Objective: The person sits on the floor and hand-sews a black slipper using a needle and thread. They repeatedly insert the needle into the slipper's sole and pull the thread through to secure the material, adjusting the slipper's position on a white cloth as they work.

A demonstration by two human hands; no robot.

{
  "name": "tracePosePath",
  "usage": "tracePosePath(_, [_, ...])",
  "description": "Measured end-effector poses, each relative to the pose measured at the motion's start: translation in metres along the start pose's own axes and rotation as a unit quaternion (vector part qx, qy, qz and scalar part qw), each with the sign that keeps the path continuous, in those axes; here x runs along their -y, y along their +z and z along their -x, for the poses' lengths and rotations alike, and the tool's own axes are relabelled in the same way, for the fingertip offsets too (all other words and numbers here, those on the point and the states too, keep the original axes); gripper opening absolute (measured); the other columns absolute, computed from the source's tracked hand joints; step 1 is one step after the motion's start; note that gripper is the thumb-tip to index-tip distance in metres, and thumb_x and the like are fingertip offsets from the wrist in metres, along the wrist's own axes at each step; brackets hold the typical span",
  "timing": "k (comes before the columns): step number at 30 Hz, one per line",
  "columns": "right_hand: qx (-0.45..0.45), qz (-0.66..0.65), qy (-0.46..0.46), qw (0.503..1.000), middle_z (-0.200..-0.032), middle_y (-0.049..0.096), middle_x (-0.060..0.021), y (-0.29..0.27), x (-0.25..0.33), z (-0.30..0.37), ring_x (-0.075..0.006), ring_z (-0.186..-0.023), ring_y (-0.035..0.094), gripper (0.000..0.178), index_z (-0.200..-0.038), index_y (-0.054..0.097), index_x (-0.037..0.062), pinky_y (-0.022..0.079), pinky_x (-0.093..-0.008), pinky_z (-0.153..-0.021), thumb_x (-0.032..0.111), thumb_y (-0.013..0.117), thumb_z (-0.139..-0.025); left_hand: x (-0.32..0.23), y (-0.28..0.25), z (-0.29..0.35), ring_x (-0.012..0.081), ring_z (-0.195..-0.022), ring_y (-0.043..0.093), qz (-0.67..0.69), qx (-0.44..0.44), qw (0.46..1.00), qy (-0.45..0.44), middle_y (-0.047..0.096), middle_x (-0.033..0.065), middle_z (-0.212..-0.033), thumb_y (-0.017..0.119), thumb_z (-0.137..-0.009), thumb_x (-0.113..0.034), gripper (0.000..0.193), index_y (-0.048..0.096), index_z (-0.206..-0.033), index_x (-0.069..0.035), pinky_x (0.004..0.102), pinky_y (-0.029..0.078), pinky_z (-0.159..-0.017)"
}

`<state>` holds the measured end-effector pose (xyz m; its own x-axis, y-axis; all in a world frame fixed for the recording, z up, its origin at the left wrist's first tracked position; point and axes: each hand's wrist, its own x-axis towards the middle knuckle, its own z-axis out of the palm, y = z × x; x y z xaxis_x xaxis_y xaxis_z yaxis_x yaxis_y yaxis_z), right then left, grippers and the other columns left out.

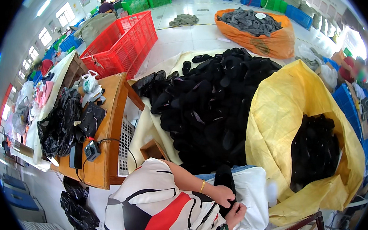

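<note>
A black sock [225,177] lies lengthwise over the white cloth [253,195] on my lap. My left hand [223,196], with a gold bracelet at the wrist, is closed on the sock near its lower end. Just below and to the right, my right hand [235,214] pinches the same end with curled fingers. What lies right between the fingertips is too small to make out. In front of me spreads a big heap of black socks [210,99] on a pale sheet. An open yellow sack [272,120] at my right has more black items [315,148] inside.
At left stands a wooden table [109,131] bearing black plastic bags [61,118] and a small dark device [92,150] with a cable. Beyond are a red crate [125,44] and an orange sack [256,39] of grey items. A small wooden box [153,150] sits by the heap.
</note>
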<state>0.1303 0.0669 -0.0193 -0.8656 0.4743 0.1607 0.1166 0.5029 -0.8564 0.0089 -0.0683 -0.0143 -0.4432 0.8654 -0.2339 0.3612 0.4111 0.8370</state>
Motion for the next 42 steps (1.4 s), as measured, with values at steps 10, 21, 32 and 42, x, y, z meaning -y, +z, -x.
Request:
tracePosePath(10, [0.126,-0.061,0.096,0.985,-0.070,0.053,-0.0002,-0.030,0.006,-0.017,-0.0097,-0.064,0.044,0.026,-0.085,0.059,0.0003,0.040,-0.0268,-0.058,0.021,0.071,-0.093,-0.015,-0.006,-0.006,0.0379,-0.067,0.061,-0.008,0.004,0.999,-0.048,0.060,0.0180,-0.068,0.065,-0.070,-0.030,0.029,0.058,-0.073,-0.002,0.0478,0.045,-0.057])
tracePosePath(21, [0.067,-0.078,0.093,0.990,-0.071,0.054,-0.0040,-0.014,-0.019,-0.013,-0.0126,-0.064,0.046,0.018,-0.083,0.058,-0.0004,0.041,-0.0293,-0.059,0.012,0.067,-0.092,-0.008,0.001,-0.010,0.0356,-0.072,0.063,-0.018,-0.003,0.999,-0.045,0.063,0.0160,-0.075,0.072,-0.074,-0.034,0.034,0.061,-0.079,-0.003,0.0451,0.046,-0.060])
tracePosePath(32, [0.082,-0.180,0.150,0.969,-0.077,0.056,-0.0012,-0.022,-0.024,-0.018,-0.0108,-0.071,0.046,0.020,-0.086,0.059,0.0000,0.042,-0.0266,-0.065,0.017,0.065,-0.096,-0.004,0.005,-0.017,0.0353,-0.069,0.064,-0.034,-0.026,0.998,-0.037,0.063,0.0162,-0.071,0.072,-0.069,-0.038,0.037,0.063,-0.078,-0.003,0.0465,0.046,-0.057])
tracePosePath(42, [0.079,-0.167,0.144,0.972,-0.077,0.053,0.0028,-0.022,-0.045,-0.014,-0.0064,-0.070,0.044,0.023,-0.087,0.056,0.0019,0.040,-0.0233,-0.063,0.019,0.057,-0.101,-0.001,0.007,-0.015,0.0377,-0.066,0.062,-0.025,-0.043,0.999,-0.014,0.061,0.0183,-0.068,0.072,-0.067,-0.036,0.037,0.061,-0.074,-0.001,0.0472,0.045,-0.055])
